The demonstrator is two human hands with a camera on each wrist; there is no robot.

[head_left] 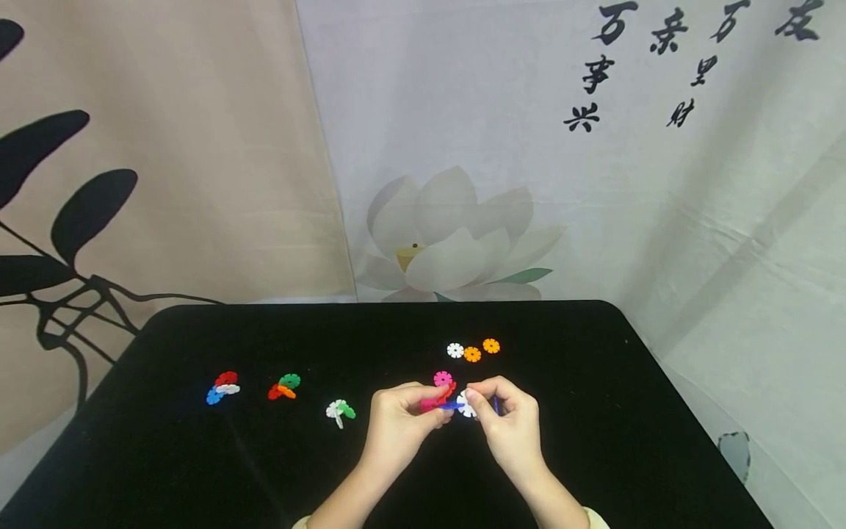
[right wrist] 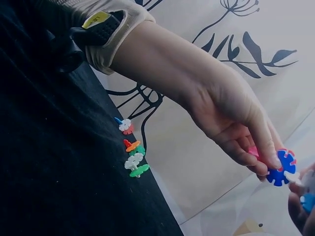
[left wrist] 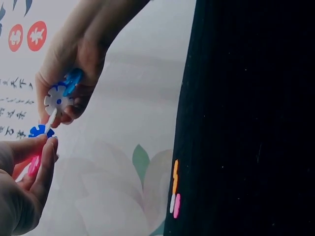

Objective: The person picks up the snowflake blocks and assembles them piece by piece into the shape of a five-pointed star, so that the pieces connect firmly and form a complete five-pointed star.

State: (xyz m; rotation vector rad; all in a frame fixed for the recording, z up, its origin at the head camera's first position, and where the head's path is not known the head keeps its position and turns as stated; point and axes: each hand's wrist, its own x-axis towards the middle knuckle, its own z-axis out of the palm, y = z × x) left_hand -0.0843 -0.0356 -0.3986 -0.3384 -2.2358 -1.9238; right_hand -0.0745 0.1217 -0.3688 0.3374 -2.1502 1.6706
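legibly, characters (head_left: 598, 72) on the backdrop (head_left: 661, 191) read 万事兴 down one column. my left hand (head_left: 399, 419) pinches a blue disc (head_left: 452, 405), edge-on in head view, long axis left-right, above the table (head_left: 165, 455); my right hand (head_left: 517, 422) pinches a white disc (head_left: 465, 408), face showing.

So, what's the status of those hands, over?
Left hand pinches blue disc. Right hand holds white disc. Orange discs lie beyond; nothing apparent in the way.

Held discs (left wrist: 52, 101) blue, white, pink, red; tabletop (head_left: 628, 441) black; backdrop (head_left: 463, 103) beige-white (pale lotus (head_left: 449, 257) print).
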